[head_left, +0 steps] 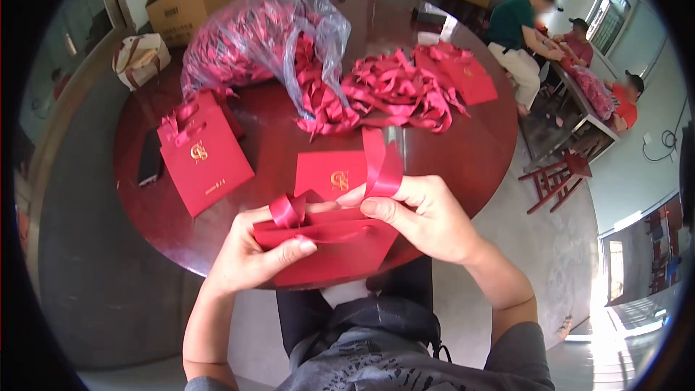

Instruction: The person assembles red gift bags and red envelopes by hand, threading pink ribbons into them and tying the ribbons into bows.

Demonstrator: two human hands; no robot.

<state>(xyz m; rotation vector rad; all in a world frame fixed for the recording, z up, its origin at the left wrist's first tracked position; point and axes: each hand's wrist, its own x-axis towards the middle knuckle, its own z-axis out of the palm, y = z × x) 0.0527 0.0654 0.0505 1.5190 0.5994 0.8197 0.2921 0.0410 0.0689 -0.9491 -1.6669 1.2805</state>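
Note:
A red paper bag (334, 261) is held at the table's near edge, its opening towards the top. My left hand (257, 250) grips the bag's left side, thumb on the front, with a ribbon loop (287, 211) at its fingers. My right hand (420, 213) is closed around a red ribbon (382, 166) at the bag's upper right edge; its fingertips are partly hidden by the ribbon. Just beyond lies another red bag (329, 171) with a gold logo. A finished-looking red bag with a ribbon bow (205, 156) lies on the left.
On the round table (456, 163) are a plastic sack of red ribbons (242, 40), a loose ribbon pile (402, 90), more red bags (474, 80) and a dark phone-like object (150, 159). Cardboard boxes stand behind. Several people are at a table on the right, near a wooden stool (557, 179).

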